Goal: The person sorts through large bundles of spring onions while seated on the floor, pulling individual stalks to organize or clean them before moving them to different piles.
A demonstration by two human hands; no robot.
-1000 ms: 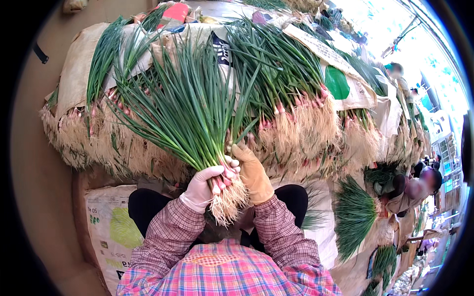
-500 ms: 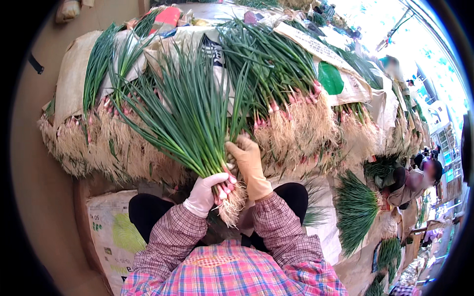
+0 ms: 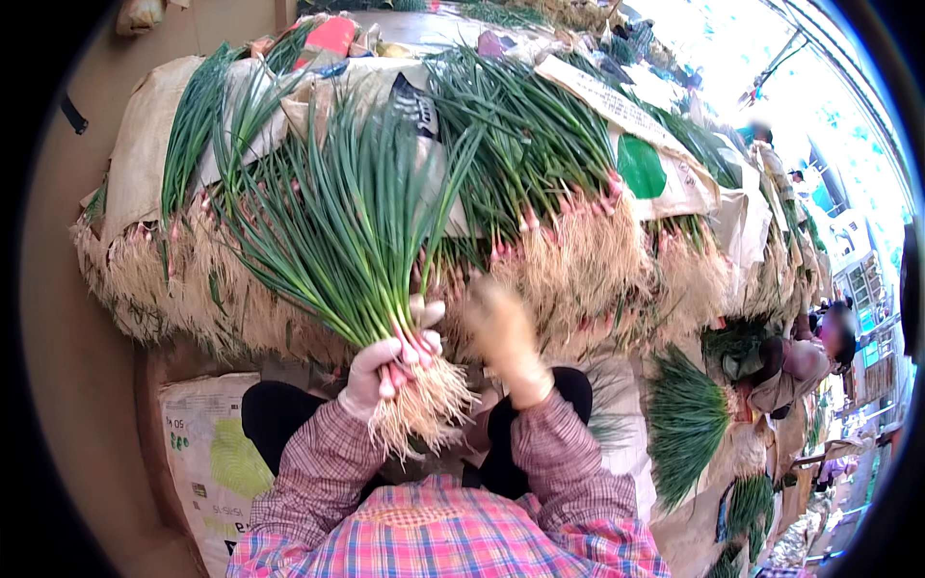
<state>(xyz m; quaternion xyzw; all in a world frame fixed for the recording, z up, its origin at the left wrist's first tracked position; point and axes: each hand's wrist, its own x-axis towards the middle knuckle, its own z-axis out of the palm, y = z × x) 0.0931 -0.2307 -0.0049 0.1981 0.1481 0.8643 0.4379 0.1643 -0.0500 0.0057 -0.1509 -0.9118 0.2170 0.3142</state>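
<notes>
A bunch of spring onions (image 3: 356,222) with long green leaves, pinkish bulbs and pale stringy roots is gripped just above the bulbs by my left hand (image 3: 362,380), in a whitish glove. Its leaves fan up and away over the heap; the roots hang toward my lap. Apart from the bunch, to its right, my right hand (image 3: 503,332) in a tan glove is smeared by motion, so its fingers cannot be made out. Behind both hands lies a long heap of spring onions (image 3: 530,125), roots facing me.
Sacking sheets (image 3: 154,144) cover parts of the heap. A printed sack (image 3: 207,453) lies at my lower left. To the right are a laid-out bundle of spring onions (image 3: 686,419) and a seated person (image 3: 795,371). Another bundle (image 3: 750,511) lies at lower right.
My right hand has moved away from the bunch, to the right and nearer me. The left hand, still gripping the bunch, has shifted slightly left, and the roots now spread wider.
</notes>
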